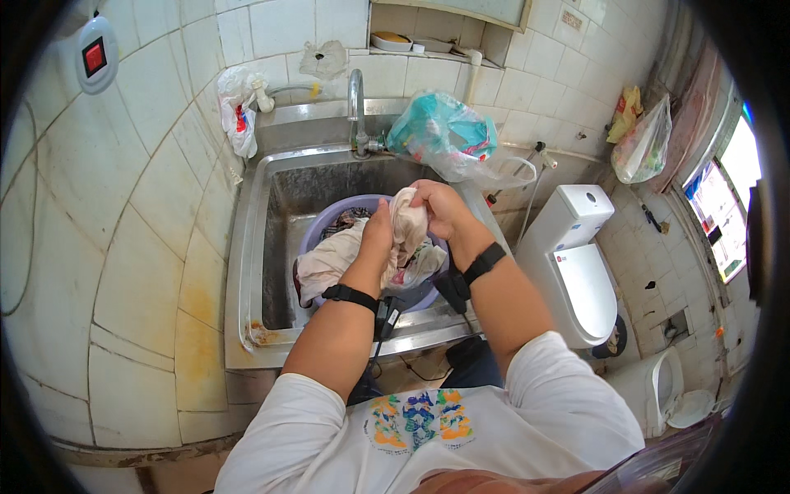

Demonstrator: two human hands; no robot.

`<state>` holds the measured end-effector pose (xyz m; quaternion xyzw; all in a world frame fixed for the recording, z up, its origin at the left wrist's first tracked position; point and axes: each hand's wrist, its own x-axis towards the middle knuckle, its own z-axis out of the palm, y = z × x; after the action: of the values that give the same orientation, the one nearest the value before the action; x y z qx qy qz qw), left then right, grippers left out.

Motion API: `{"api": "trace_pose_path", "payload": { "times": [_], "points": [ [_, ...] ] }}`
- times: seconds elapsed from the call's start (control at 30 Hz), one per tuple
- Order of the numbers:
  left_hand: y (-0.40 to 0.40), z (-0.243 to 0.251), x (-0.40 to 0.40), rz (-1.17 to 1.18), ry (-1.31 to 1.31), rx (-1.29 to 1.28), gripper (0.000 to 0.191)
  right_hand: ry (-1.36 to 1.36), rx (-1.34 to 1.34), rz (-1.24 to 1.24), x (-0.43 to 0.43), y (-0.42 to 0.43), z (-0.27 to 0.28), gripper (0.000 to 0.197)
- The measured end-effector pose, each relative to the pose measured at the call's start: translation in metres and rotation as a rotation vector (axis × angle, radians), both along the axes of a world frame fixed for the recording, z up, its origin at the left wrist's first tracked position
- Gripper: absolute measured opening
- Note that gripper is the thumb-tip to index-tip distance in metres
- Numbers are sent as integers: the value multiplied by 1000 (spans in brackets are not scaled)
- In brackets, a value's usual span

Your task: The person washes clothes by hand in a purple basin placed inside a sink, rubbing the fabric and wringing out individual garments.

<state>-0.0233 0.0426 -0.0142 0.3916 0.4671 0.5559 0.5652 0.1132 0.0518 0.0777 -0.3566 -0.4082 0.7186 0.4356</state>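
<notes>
A light cream cloth garment [333,262] hangs over the near left rim of a purple plastic basin [315,231]. Bunched fabric of it rises between my hands above the basin. My left hand [378,233] grips this fabric from the left, thumb up. On the other side my right hand [439,207] pinches the upper part with its fingers curled. Below, a dark patterned cloth [349,220] and a pale cloth with coloured print [426,265] lie in the basin. The basin rests inside a stainless steel sink [281,204]. Much of the bunched fabric is hidden by my fingers.
A metal faucet [356,105] rises at the sink's back edge. Plastic bags [450,133] sit on the back right corner, and a white plastic bag [237,111] hangs at the left. To the right stands a white toilet [580,272]. Black straps [352,297] with small devices circle both wrists.
</notes>
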Motion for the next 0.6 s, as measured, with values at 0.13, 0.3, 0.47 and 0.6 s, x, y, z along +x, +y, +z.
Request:
{"api": "trace_pose_path", "payload": {
  "times": [0.13, 0.3, 0.47, 0.6],
  "points": [
    [-8, 10, 2, -107, -102, -73, 67, 113, 64, -166, -10, -16, -13, 18],
    [4, -9, -3, -35, -91, 14, 51, 16, 137, -161, -21, -19, -39, 22],
    [-9, 7, 1, 61, -186, -2, 34, -428, 405, -270, -28, -25, -45, 32],
    [-30, 28, 2, -78, -603, 54, 32, -740, 759, -302, -39, -53, -27, 36]
  ]
}}
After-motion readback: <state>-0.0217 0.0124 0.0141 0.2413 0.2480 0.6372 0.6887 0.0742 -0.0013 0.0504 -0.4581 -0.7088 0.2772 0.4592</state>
